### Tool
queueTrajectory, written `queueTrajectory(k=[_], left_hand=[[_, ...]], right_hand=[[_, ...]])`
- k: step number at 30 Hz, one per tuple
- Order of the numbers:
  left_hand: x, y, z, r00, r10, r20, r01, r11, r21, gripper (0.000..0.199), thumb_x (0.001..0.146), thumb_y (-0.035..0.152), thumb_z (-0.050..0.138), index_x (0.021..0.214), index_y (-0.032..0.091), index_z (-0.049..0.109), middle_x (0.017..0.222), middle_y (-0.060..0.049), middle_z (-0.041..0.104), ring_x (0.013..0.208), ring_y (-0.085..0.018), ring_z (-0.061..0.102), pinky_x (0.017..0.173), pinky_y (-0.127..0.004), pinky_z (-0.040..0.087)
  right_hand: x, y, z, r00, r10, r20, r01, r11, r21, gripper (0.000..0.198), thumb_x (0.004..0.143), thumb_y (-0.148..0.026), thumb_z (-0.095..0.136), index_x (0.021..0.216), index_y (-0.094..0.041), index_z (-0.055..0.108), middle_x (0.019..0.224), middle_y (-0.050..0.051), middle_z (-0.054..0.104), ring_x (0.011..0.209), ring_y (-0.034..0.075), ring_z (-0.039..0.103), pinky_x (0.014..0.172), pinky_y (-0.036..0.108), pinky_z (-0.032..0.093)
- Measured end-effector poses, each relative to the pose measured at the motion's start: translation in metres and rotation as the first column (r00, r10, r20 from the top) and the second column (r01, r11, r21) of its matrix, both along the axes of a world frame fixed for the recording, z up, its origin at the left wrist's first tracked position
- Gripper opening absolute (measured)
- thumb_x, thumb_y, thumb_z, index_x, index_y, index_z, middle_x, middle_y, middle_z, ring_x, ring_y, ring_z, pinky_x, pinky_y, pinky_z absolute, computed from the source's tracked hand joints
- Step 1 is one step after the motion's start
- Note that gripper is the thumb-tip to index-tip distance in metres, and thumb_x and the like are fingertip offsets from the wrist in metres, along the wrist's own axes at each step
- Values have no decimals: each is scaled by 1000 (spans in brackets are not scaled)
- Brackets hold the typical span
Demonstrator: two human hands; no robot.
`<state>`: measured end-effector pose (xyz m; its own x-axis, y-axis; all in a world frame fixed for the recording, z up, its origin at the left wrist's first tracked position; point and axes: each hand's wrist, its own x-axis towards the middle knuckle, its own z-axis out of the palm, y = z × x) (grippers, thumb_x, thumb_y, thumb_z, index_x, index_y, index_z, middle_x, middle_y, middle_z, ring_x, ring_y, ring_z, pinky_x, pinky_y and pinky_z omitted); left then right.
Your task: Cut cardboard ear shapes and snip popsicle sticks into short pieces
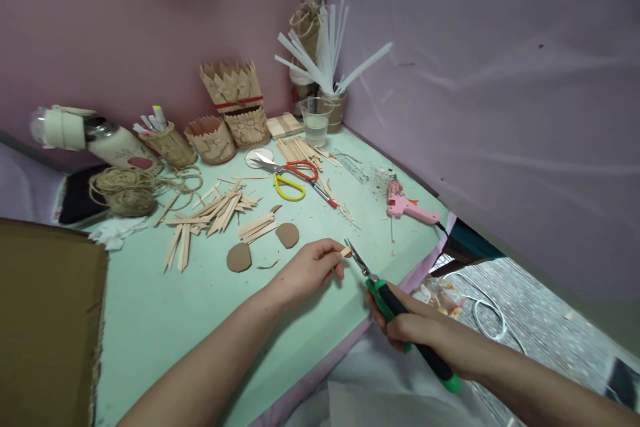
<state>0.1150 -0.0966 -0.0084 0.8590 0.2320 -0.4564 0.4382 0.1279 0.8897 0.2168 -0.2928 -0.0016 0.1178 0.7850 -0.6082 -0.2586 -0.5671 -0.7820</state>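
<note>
My left hand (315, 268) is closed, with a short piece of wooden craft stick (345, 251) pinched between thumb and fingertips. Wrapped round the green and black handles of a pair of long-nose pliers (385, 299) is my right hand (407, 321). The narrow jaws are parted and lie right beside the stick's end; whether they touch it I cannot tell. Two round brown cardboard pieces (287, 235) lie beyond my left hand, near a small row of cut sticks (257, 228). A loose heap of craft sticks (220, 210) spreads to the left.
Scissors (295, 172) with red and yellow handles lie mid-table. A pink glue gun (411, 208) rests near the right edge. Twine (125, 190), stick-covered pots (211, 140), a plastic cup (316, 123) and white strips (330, 47) stand along the back. A cardboard box (50, 320) is at left.
</note>
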Motion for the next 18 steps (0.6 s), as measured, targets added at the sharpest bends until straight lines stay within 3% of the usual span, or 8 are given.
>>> queueTrajectory(k=[18], left_hand=[[-1, -1, -2, 998, -51, -48, 56, 993, 105, 28, 83, 40, 50, 78, 15, 61, 62, 1, 60, 49, -8, 33, 49, -24, 25]], right_hand=[[-2, -1, -1, 999, 6, -33, -6, 1000, 11, 15, 72, -20, 51, 87, -20, 51, 80, -2, 46, 75, 16, 43, 65, 29, 34]])
